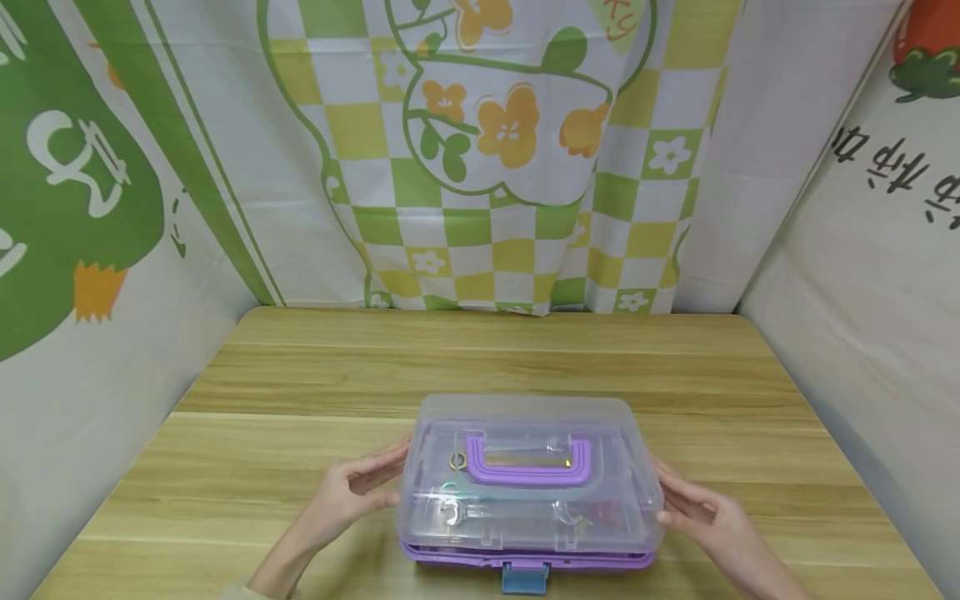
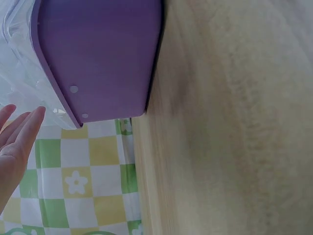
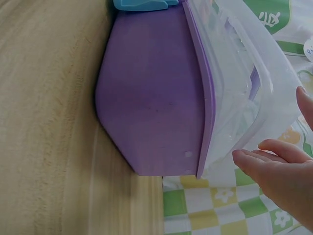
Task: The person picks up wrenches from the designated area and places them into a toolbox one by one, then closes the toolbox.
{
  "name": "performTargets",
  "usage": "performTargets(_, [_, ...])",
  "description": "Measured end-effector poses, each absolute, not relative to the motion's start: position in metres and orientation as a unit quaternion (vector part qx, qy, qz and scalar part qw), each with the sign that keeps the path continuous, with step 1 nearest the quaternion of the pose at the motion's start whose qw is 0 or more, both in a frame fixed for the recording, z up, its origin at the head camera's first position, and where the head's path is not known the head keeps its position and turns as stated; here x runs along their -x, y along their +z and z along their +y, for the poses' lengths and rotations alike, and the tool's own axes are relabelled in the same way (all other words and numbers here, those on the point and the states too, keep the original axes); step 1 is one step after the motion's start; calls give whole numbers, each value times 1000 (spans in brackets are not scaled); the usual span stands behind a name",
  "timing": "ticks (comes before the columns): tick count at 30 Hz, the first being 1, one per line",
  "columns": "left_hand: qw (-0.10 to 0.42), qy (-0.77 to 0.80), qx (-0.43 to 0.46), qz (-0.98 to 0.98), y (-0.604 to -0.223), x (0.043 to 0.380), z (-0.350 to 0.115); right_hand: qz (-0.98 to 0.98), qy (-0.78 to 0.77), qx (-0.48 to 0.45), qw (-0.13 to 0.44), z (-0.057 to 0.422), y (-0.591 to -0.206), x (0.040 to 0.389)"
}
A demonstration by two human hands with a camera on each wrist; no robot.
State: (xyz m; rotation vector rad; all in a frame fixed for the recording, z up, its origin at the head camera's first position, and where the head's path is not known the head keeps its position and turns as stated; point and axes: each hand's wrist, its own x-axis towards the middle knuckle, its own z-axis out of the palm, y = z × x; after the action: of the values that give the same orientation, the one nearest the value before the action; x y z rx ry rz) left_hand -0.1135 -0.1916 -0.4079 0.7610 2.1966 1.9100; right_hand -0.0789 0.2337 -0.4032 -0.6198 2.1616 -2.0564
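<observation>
A toolbox with a purple base (image 3: pixel 151 93) and a clear plastic lid (image 1: pixel 525 408) stands near the table's front. The lid carries a purple handle (image 1: pixel 528 477), and a narrow dark gap shows between lid and base along the front. At the front edge a blue latch (image 1: pixel 525 578) hangs down, unfastened. My left hand (image 1: pixel 347 492) is at the lid's left side, fingers extended with the tips right at the plastic. On the opposite side my right hand (image 1: pixel 701 517) has its straight fingertips right at the lid. Through the plastic, wrench-like silver ends (image 1: pixel 452 512) show.
The box stands on a wooden table (image 1: pixel 315 358). Behind it hangs a green, yellow and white checked curtain (image 1: pixel 465 250). Printed white cloth walls (image 1: pixel 862 317) close in the left and right sides.
</observation>
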Motion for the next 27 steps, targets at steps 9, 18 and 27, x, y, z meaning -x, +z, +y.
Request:
performTargets(9, [50, 639, -315, 700, -420, 110, -193, 664, -698, 263, 60, 238, -415, 78])
performTargets(18, [42, 646, -369, 667, -430, 110, -195, 636, -718, 276, 69, 236, -426, 73])
performTargets(27, [62, 670, -199, 713, -419, 103, -185, 711, -664, 227, 53, 237, -417, 73])
